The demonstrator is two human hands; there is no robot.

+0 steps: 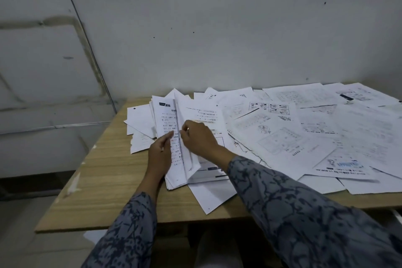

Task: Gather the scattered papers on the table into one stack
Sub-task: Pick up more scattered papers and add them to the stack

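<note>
Patterned blue-grey sleeves [304, 220] reach over the scuffed wood-grain table [104, 172], left hand [159, 156] flat with straight fingers against the ragged stack [174, 137] near its left end, right hand [199, 137] pinching a lifted sheet [185, 128], thin printed loose papers [293, 128] sprawling rightward beneath a pitted grey wall [217, 28].
</note>
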